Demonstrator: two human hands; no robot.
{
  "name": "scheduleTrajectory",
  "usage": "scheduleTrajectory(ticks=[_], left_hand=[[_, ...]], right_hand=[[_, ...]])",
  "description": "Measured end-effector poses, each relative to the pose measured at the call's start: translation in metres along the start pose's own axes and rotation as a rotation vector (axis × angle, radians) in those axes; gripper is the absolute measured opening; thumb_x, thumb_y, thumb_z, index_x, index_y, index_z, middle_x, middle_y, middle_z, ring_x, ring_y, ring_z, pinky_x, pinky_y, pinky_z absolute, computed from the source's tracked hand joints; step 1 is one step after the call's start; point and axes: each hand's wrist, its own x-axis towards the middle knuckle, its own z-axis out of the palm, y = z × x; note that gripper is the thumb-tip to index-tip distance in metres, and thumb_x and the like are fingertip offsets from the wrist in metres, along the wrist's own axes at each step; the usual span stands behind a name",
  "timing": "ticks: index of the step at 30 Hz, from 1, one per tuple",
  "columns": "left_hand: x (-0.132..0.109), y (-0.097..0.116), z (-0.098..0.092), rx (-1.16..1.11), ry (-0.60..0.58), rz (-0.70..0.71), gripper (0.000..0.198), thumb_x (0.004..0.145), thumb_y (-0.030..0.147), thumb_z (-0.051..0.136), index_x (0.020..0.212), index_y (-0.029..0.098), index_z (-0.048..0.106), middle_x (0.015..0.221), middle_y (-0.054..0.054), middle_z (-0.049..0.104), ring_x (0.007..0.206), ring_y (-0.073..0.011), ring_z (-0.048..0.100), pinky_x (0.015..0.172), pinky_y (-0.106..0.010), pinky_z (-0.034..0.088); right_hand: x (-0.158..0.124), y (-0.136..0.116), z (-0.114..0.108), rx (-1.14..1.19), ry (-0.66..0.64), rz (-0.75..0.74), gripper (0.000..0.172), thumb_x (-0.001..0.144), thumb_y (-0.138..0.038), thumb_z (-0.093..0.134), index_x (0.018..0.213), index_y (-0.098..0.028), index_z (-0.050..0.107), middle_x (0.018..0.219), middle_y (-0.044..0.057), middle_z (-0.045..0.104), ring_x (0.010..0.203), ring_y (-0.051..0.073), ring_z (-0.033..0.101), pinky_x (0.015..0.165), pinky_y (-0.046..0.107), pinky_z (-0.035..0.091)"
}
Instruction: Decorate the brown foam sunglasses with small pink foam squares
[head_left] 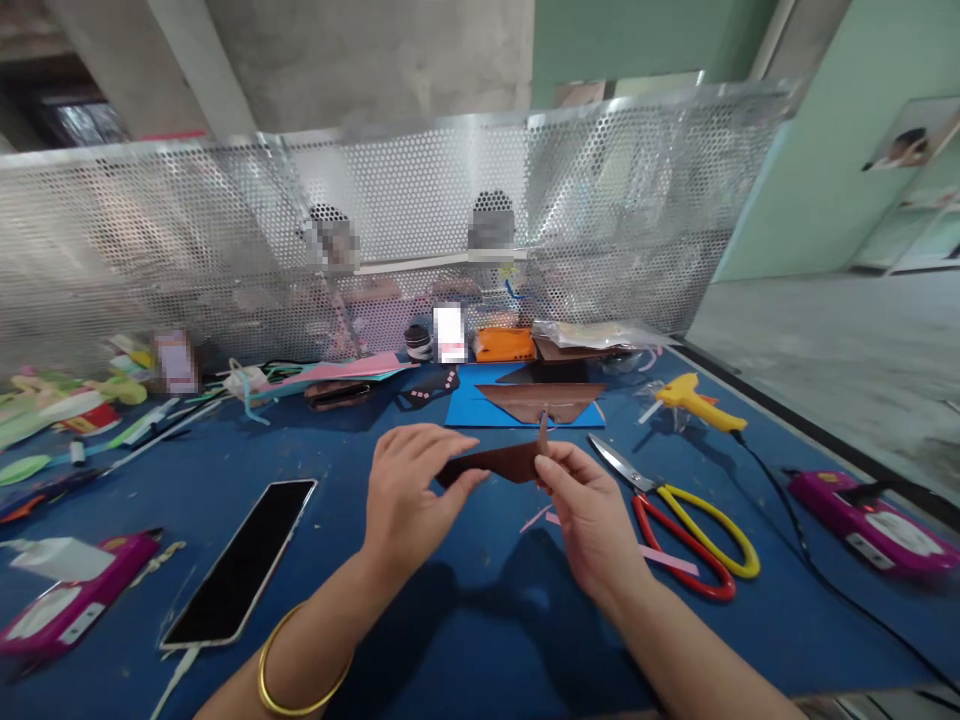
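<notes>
Fingers of left hand (pixel 412 490) and right hand (pixel 592 505) pinch a curved dark-brown card strip (pixel 510 462), yet unjoined; brown boat-shaped card piece (pixel 517 402), apparently cut, lies toward twelve o'clock.

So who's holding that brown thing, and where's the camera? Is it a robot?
No robot here! These are a person's own bare hands. The camera is worn on the person's head, looking forward and down, so you see roughly what they'd see. There's only one picture.

The left hand, with a gold bangle on its wrist, and the right hand hold a dark brown piece between them.

On the blue table beyond them, another brown piece lies over a bright blue sheet. Scissors and a yellow glue gun are on the right; a phone is on the left.
</notes>
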Motion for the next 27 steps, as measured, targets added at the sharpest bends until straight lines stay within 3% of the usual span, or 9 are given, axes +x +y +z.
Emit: scheduleTrajectory(ticks=[3, 10, 16, 19, 27], left_hand=[[-0.004, 0.003, 0.001, 0.075, -0.044, 0.115, 0.009, 0.084, 0.02, 0.072, 0.092, 0.025, 0.072, 0.083, 0.003, 0.076, 0.081, -0.0169, 0.067, 0.089, -0.038, 0.039], [-0.008, 0.011, -0.005, 0.253, 0.034, 0.233, 0.014, 0.088, 0.013, 0.065, 0.096, 0.023, 0.071, 0.082, 0.004, 0.076, 0.077, -0.0152, 0.066, 0.09, -0.038, 0.035], [-0.014, 0.011, -0.003, 0.321, 0.051, 0.246, 0.017, 0.089, 0.011, 0.063, 0.097, 0.024, 0.071, 0.083, 0.005, 0.076, 0.076, -0.0136, 0.064, 0.093, -0.037, 0.035], [-0.016, 0.011, -0.004, 0.337, 0.063, 0.239, 0.018, 0.09, 0.011, 0.062, 0.097, 0.024, 0.071, 0.083, 0.005, 0.076, 0.076, -0.0136, 0.064, 0.093, -0.036, 0.034], [-0.011, 0.016, -0.005, 0.146, -0.078, 0.168, 0.013, 0.093, 0.019, 0.059, 0.097, 0.024, 0.07, 0.084, 0.002, 0.077, 0.077, -0.0153, 0.067, 0.089, -0.036, 0.037]], right_hand=[[-0.003, 0.0, 0.002, -0.064, -0.032, -0.043, 0.015, 0.071, -0.032, 0.079, 0.083, -0.024, 0.075, 0.083, -0.001, 0.075, 0.082, 0.014, 0.065, 0.083, 0.028, 0.05], [-0.006, 0.004, -0.004, -0.344, 0.071, -0.23, 0.031, 0.075, -0.032, 0.075, 0.105, -0.029, 0.073, 0.107, 0.002, 0.075, 0.105, 0.022, 0.068, 0.098, 0.04, 0.049], [-0.01, 0.007, -0.011, -0.732, 0.082, -0.459, 0.027, 0.08, -0.037, 0.069, 0.106, -0.03, 0.074, 0.108, 0.002, 0.076, 0.105, 0.024, 0.068, 0.094, 0.042, 0.051], [-0.01, 0.007, -0.012, -0.805, 0.079, -0.468, 0.028, 0.081, -0.04, 0.068, 0.106, -0.03, 0.074, 0.107, 0.003, 0.076, 0.103, 0.024, 0.068, 0.093, 0.042, 0.051], [-0.013, 0.007, -0.009, -0.843, 0.066, -0.426, 0.026, 0.082, -0.041, 0.066, 0.105, -0.029, 0.072, 0.103, 0.003, 0.076, 0.1, 0.026, 0.068, 0.09, 0.041, 0.05]])
